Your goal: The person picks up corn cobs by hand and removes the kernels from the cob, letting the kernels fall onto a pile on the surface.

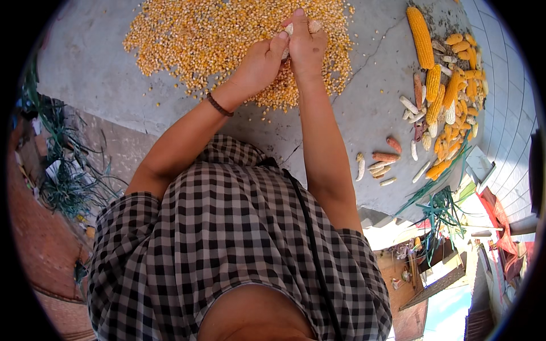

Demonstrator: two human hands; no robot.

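Observation:
Over a spread of loose yellow corn kernels point(204, 38), my two hands are pressed together. My right hand point(306, 49) grips a pale, mostly bare corn cob point(315, 27), its thumb pointing away from me. My left hand point(260, 64) is closed against it from the left, thumb up, touching a pale cob part that shows between the hands. Fingers hide most of what is held, so whether it is one cob or two cannot be told. A dark braided bracelet point(219, 105) circles my left wrist.
Kernels lie on a cracked grey concrete slab point(379, 85). On the right are full yellow corn ears point(420, 38), bare cobs point(386, 157) and a heap of yellow corn pieces point(463, 91) beside a white tiled wall point(507, 76). Green long-leaved plants point(68, 187) grow past the left edge.

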